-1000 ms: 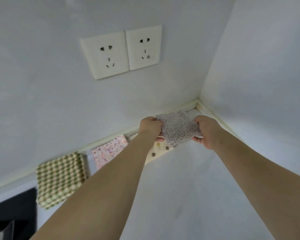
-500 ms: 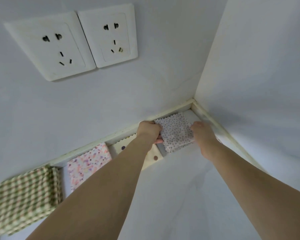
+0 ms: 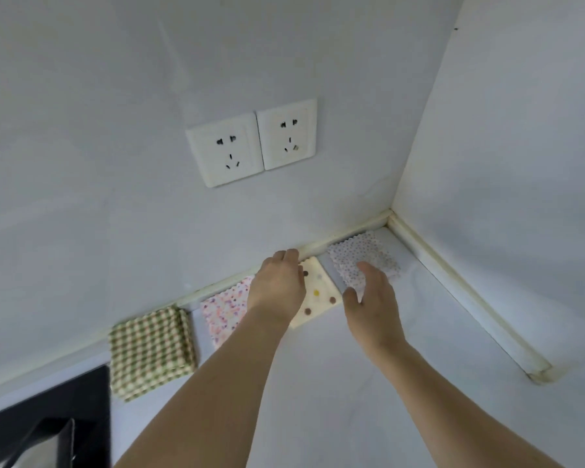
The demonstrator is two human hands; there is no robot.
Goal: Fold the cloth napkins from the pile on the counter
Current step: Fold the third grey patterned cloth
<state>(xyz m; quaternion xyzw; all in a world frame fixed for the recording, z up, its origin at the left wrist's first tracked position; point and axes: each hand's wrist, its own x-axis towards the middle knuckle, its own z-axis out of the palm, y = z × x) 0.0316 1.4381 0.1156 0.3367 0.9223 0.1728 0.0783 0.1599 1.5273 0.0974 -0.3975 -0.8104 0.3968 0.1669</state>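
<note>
Several folded napkins lie in a row along the back wall of the white counter (image 3: 318,393). From left: a green checked napkin (image 3: 151,351), a pink speckled napkin (image 3: 225,307), a cream napkin with big dots (image 3: 318,295), and a small-dotted white napkin (image 3: 362,256) in the corner. My left hand (image 3: 279,285) hovers with relaxed fingers over the gap between the pink and cream napkins, hiding part of each. My right hand (image 3: 372,292) is open just in front of the small-dotted napkin, its fingertips over the near edge; I cannot tell if they touch it.
Two white wall sockets (image 3: 252,143) sit on the back wall above the row. A side wall closes the corner at the right. A black hob (image 3: 48,420) with a shiny pan edge fills the lower left corner.
Both hands have let go of the small-dotted napkin, which now lies flat in the corner. My hands have drawn back toward me and opened; the camera has tilted.
</note>
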